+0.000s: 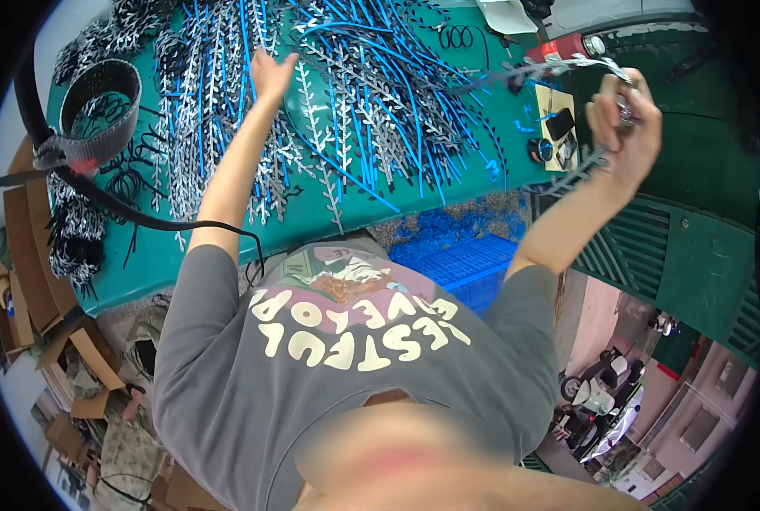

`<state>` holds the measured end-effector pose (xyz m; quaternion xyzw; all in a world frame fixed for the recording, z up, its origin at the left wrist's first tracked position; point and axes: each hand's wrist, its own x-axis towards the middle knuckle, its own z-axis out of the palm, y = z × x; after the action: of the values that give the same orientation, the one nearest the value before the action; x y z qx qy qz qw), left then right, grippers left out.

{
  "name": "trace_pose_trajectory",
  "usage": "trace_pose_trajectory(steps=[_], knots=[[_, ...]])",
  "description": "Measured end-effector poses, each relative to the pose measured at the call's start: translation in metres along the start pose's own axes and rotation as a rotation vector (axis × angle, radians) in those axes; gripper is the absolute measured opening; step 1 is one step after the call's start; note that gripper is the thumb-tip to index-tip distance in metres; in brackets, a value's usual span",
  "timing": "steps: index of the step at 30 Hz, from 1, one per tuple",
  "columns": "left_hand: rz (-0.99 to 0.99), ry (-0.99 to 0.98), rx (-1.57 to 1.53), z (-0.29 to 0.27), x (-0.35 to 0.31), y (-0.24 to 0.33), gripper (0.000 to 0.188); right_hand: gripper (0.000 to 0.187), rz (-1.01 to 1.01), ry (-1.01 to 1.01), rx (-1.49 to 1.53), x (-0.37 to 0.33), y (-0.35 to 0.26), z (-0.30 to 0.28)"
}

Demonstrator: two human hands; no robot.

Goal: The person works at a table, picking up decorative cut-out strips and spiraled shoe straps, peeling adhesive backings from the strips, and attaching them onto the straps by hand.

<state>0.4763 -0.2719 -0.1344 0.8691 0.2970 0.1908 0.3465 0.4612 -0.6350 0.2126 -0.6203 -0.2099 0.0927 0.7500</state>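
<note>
The hands stand apart, as I view them remotely: the right hand (625, 128) is closed on a grey leaf garland (580, 62). Beyond, the left hand (273, 77) is above leafy strands (388, 149) on the worktop (141, 272); its grip I cannot tell.

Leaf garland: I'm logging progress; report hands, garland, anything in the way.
Right hand raised, holding grey garland. Left hand at leafy pile, grip unclear. Garland runs leftward from right hand. Black cord crosses left arm.

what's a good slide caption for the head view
Right hand raised with a grey leafy strip, left hand over more strips on a green table.
</note>
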Motion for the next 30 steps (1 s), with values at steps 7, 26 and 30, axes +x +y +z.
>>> trace_pose_trajectory(steps=[7, 26, 30], knots=[[0.873, -0.878, -0.748, -0.049, -0.123, 0.147, 0.087, 0.023, 0.101, -0.456, -0.277, 0.006, -0.056, 0.062], [-0.103, -1.066, -0.331, -0.260, -0.140, -0.048, 0.021, 0.021, 0.211, -0.743, -1.928, 0.063, 0.178, 0.091], [-0.085, -1.040, -0.311, -0.261, -0.156, -0.097, 0.033, 0.054, -0.021, -0.832, -0.836, -0.036, 0.308, 0.211]])
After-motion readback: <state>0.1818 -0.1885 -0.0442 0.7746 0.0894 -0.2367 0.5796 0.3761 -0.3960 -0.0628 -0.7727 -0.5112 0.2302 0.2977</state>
